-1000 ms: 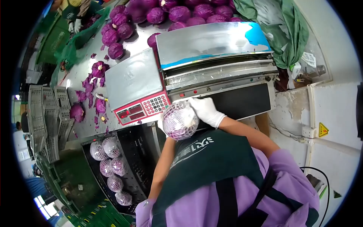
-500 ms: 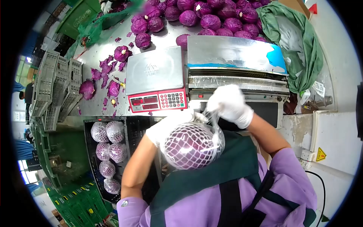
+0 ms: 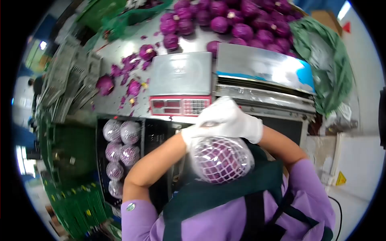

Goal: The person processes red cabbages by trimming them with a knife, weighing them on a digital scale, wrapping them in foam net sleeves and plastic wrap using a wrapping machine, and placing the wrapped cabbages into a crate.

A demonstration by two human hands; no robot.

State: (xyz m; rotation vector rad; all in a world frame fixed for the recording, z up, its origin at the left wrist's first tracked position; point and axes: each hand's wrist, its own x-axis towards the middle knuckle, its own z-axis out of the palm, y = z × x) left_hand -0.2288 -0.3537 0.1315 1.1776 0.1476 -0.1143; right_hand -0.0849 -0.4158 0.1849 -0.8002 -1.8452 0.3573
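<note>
Centre of frame: left hand (image 3: 198,134) and right hand (image 3: 243,125) clenched at clear bag (image 3: 247,157) top. Risk: hard pulling may split film; slack grip may drop netted red cabbage (image 3: 219,160).

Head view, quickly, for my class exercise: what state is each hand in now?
Left hand: at the netted cabbage's top; open or closed cannot be told.
Right hand: fingers bunched closed there; exact grip hidden.

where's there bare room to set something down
The weighing scale looks bare on top. So does the table between the green netting and the loose cabbage leaves. It is crowded behind the heat sealer, where red cabbages pile up, and tight between scale and sealer.
</note>
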